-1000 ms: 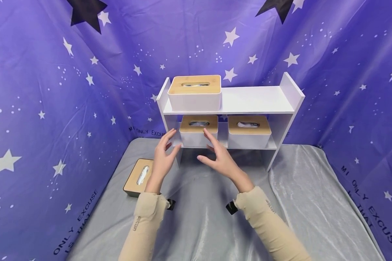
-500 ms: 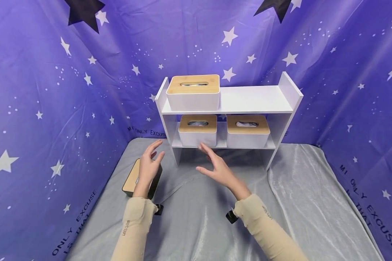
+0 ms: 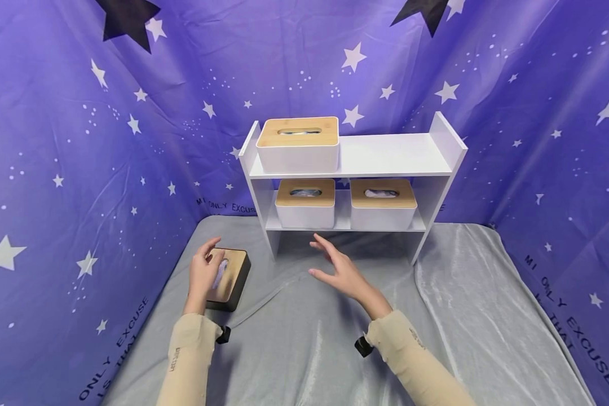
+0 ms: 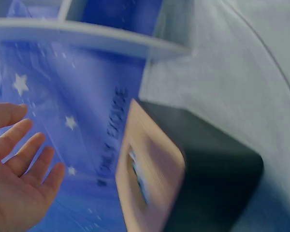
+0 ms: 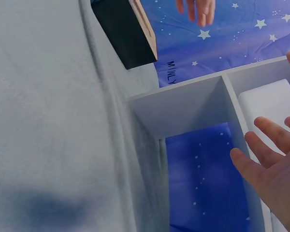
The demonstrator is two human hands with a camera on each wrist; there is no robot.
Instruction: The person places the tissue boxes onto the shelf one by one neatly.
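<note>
My left hand hovers over the left side of a dark tissue box with a wooden lid, which lies on the grey cloth left of the shelf. In the left wrist view the fingers of that hand spread loosely, and the dark tissue box stands apart from them. My right hand is held in the air in front of the shelf, holding nothing, its fingers extended and apart. The right wrist view shows the fingers of this hand overlapping the white shelf.
A white two-tier shelf stands at the back. One white tissue box with a wooden lid sits on its upper board at left. Two more white tissue boxes, a left one and a right one, stand on the lower board. Starry purple curtains surround the cloth.
My left hand has moved left and down, from beside the shelf to over the dark tissue box. My right hand has dropped slightly, away from the lower shelf board.
</note>
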